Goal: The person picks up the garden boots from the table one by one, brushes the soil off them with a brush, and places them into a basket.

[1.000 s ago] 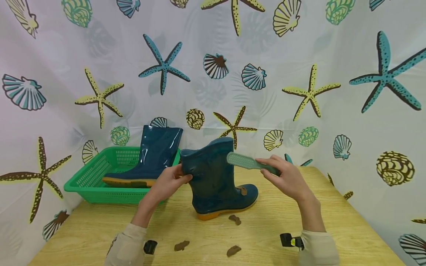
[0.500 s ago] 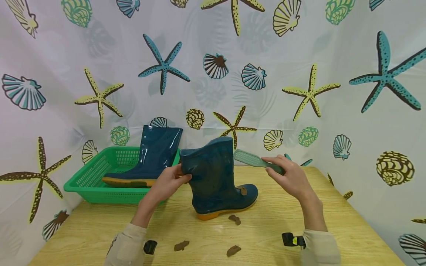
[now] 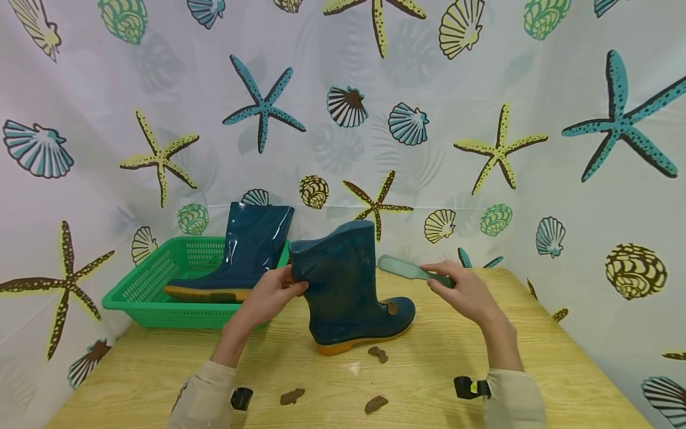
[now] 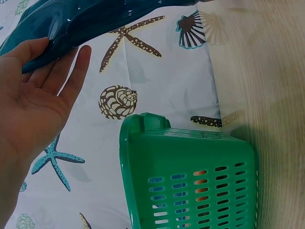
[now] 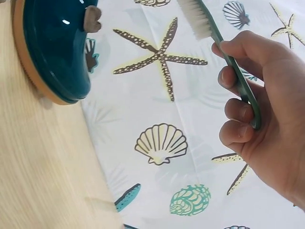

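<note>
A dark blue rubber boot (image 3: pixel 345 292) with an orange sole stands on the table, toe pointing right. My left hand (image 3: pixel 272 293) pinches the back of its shaft near the top, thumb outside. A brown scrap (image 3: pixel 392 307) lies on the boot's instep. My right hand (image 3: pixel 465 290) holds a green scrub brush (image 3: pixel 399 267) by its handle, the head just right of the shaft and apart from it. In the right wrist view the brush's white bristles (image 5: pixel 196 19) face left toward the boot toe (image 5: pixel 57 52), and the fingers curl round the handle.
A green plastic basket (image 3: pixel 177 316) at the back left holds a second blue boot (image 3: pixel 252 244). Several brown scrap pieces, such as one scrap (image 3: pixel 292 396) in front, lie on the wooden table (image 3: pixel 455 369). A patterned curtain (image 3: pixel 343 149) hangs behind the table and at its sides.
The brush first moved right, away from the boot's shaft, then its head dropped lower. My left hand and the boot have hardly moved.
</note>
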The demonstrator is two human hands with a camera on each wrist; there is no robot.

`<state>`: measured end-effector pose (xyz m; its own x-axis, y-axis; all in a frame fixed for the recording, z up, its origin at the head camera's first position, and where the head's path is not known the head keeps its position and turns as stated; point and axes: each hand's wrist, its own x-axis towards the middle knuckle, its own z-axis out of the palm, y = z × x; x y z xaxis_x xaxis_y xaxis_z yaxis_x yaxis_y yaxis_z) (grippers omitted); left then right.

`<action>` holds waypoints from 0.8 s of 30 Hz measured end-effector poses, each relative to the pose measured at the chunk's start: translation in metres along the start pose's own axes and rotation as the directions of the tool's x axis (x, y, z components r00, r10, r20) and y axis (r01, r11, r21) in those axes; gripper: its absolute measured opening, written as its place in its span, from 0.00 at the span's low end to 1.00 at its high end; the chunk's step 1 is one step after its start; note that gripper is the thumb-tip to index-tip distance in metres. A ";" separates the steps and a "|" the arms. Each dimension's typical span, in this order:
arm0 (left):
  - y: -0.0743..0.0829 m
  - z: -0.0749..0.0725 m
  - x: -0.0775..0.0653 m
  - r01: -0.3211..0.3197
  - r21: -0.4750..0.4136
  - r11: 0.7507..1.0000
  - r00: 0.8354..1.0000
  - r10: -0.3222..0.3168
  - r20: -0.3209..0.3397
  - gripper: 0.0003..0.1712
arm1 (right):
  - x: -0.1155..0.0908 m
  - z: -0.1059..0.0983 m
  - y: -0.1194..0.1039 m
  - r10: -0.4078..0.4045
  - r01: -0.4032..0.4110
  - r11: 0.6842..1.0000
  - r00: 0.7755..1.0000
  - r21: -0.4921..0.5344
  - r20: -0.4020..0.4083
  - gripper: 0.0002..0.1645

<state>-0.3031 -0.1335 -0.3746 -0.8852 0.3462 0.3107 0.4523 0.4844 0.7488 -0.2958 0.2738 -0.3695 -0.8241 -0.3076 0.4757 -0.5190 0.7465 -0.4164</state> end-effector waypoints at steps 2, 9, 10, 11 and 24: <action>0.000 0.000 0.000 -0.001 -0.006 1.000 1.000 0.001 0.005 0.19 | 0.000 0.004 0.004 0.004 -0.004 1.000 1.000 0.005 0.031 0.20; 0.001 -0.001 -0.001 -0.005 -0.030 1.000 1.000 0.005 0.025 0.21 | -0.001 0.016 0.016 0.062 -0.063 0.998 0.989 0.001 0.134 0.20; 0.001 -0.001 -0.001 -0.005 -0.033 0.999 1.000 0.006 0.027 0.20 | -0.001 0.018 0.017 0.072 -0.072 0.997 0.986 0.000 0.148 0.20; 0.001 -0.001 -0.001 -0.006 -0.035 0.999 1.000 0.007 0.029 0.20 | -0.001 0.018 0.018 0.079 -0.080 0.997 0.984 -0.004 0.161 0.21; 0.001 -0.002 -0.001 -0.020 -0.024 1.000 0.999 0.020 0.028 0.19 | 0.000 0.027 0.021 0.115 -0.122 0.992 0.965 0.013 0.235 0.22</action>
<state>-0.3020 -0.1349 -0.3735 -0.8724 0.3783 0.3096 0.4670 0.4580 0.7564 -0.3129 0.2730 -0.3992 -0.9085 -0.3495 0.2292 -0.4179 0.7704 -0.4816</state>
